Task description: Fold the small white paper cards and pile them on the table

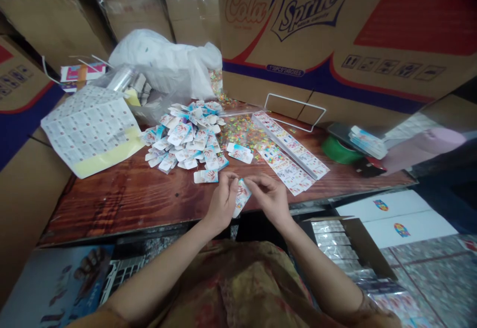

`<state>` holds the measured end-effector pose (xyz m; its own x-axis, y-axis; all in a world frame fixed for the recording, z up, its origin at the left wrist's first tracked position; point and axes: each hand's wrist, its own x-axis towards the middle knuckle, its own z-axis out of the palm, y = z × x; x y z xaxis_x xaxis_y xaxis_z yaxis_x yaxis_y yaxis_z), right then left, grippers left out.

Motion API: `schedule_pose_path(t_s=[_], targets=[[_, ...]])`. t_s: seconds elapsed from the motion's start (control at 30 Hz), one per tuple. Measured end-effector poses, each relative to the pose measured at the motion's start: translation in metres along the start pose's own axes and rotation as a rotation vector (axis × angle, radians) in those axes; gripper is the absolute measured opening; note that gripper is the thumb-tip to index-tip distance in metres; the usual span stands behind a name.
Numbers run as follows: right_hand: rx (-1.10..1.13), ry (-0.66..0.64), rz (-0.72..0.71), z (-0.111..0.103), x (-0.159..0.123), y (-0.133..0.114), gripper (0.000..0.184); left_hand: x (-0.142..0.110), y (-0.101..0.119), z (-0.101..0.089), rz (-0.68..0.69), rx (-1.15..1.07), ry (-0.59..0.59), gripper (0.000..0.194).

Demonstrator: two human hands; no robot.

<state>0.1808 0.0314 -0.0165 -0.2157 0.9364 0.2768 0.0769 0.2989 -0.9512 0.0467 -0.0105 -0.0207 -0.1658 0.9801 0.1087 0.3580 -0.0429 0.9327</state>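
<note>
My left hand [222,200] and my right hand [269,196] meet at the near edge of the wooden table [122,199]. Both pinch one small printed card packet [241,198], held between them and tilted. Just left of my left hand a similar packet [205,176] lies flat. Beyond my hands sits a heap of the same small packets [186,136]. Two more packets [239,152] rest beside tiny coloured beads [248,131] scattered on the table. Long strips of printed cards [288,151] lie to the right of the beads.
A folded printed sheet stack [91,129] lies far left, a white plastic bag [164,62] behind the heap. A green tape roll [340,150] and card stack [367,141] sit far right. Big cardboard boxes [335,35] wall the back. An open box of foil packs [343,246] stands lower right.
</note>
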Motion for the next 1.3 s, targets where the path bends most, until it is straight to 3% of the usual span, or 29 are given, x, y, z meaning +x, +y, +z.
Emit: schedule_pose_path(t_s=[0.13,0.37,0.53,0.57,0.67,0.77,0.87,0.97,1.07,1.17,1.23,1.3], targets=[[0.157,0.02,0.125,0.001,0.004,0.005,0.017,-0.001,0.002,0.001,0.039,0.096,0.005,0.017],[0.114,-0.132,-0.01,0.0,-0.004,-0.007,0.027,0.001,0.002,-0.001,0.049,0.082,0.069,0.02],[-0.045,-0.294,-0.09,0.0,0.009,0.013,0.035,0.012,0.001,-0.015,0.056,0.132,0.024,0.024],[-0.135,-0.313,-0.122,-0.001,0.02,0.021,0.036,0.018,0.004,-0.021,0.066,0.16,0.024,0.024],[-0.527,-0.106,-0.182,-0.001,0.06,0.046,0.038,0.051,0.017,-0.047,0.131,0.305,0.125,0.027],[-0.961,-0.155,-0.112,0.004,0.094,0.066,0.042,0.102,0.032,-0.083,0.223,0.549,0.345,0.033],[-1.111,-0.196,-0.093,0.011,0.109,0.074,0.038,0.153,0.039,-0.116,0.22,0.797,0.414,0.041],[-1.102,-0.176,-0.112,0.011,0.111,0.075,0.035,0.179,0.039,-0.133,0.182,0.987,0.419,0.051],[-0.987,-0.08,-0.161,0.005,0.108,0.076,0.028,0.166,0.033,-0.121,0.298,1.021,0.432,0.048],[-0.67,-0.012,-0.124,-0.002,0.106,0.081,0.014,0.126,0.02,-0.086,0.42,0.914,0.321,0.036],[-0.496,0.002,-0.061,-0.007,0.105,0.084,0.012,0.095,0.009,-0.059,0.419,0.778,0.213,0.029],[-0.407,0.019,-0.018,-0.011,0.104,0.084,0.018,0.071,-0.004,-0.034,0.307,0.584,0.116,0.025]])
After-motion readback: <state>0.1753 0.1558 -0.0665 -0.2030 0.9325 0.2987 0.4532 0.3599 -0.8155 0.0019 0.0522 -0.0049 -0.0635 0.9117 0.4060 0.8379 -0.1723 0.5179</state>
